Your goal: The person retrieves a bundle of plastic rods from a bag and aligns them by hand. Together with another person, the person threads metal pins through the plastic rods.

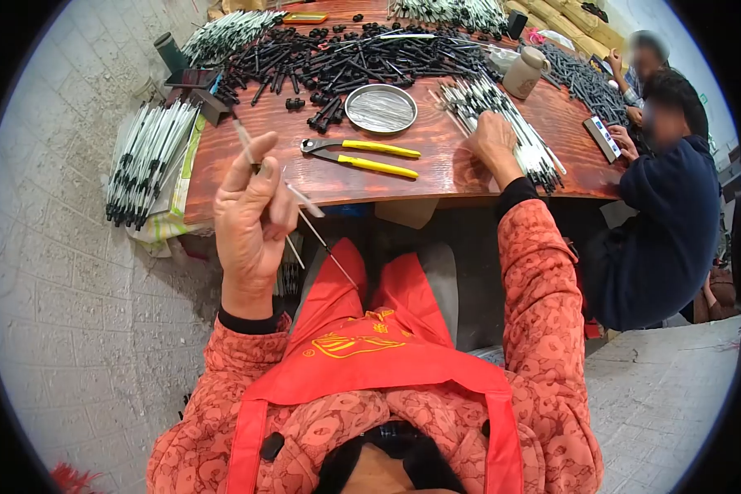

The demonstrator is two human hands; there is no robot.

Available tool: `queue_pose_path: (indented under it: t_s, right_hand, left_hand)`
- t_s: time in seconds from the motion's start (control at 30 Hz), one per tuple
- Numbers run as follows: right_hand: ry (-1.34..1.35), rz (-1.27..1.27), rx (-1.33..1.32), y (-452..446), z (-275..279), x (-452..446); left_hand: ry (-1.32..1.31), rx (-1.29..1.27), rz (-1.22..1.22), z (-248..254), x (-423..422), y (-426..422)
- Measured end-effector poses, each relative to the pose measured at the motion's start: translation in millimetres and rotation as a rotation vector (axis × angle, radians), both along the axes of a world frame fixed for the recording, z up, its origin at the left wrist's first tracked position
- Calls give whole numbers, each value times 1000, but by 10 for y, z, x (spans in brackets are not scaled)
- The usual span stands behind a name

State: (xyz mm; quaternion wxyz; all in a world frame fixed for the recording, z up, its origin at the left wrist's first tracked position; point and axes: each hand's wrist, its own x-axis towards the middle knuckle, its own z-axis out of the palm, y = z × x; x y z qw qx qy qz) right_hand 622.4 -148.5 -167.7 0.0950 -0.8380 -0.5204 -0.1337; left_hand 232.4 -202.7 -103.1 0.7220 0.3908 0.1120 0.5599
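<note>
My left hand (255, 218) is raised in front of the table's left part, fingers closed round several thin white-and-black rods (305, 200) that point in different directions. My right hand (496, 142) lies on a pile of white rods with black parts (531, 152) at the table's front right; its fingertips are bent down and partly hidden, and what they grip cannot be made out. Between the hands lie pliers with yellow handles (379, 158), jaws to the left. Behind them is a round metal dish (380, 109) holding thin metal pins.
Black plastic parts (329, 62) cover the table's back. A bundle of rods (152, 156) stands at the left edge. A beige flask (525, 74) stands behind my right hand. A co-worker in dark clothes (671, 222) sits at the right, holding a white box (603, 138).
</note>
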Motion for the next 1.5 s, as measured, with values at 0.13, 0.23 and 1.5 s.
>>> queue_pose_path:
  t_s: [0.13, 0.23, 1.5]
  right_hand:
    - [2, -1, 80, -96, 94, 31]
    - [108, -10, 168, -189, 158, 116]
    - [422, 250, 113, -229, 197, -161]
  left_hand:
    - [32, 44, 126, 81, -29, -21]
    - [24, 18, 60, 40, 24, -9]
    - [-248, 379, -193, 463, 13, 164]
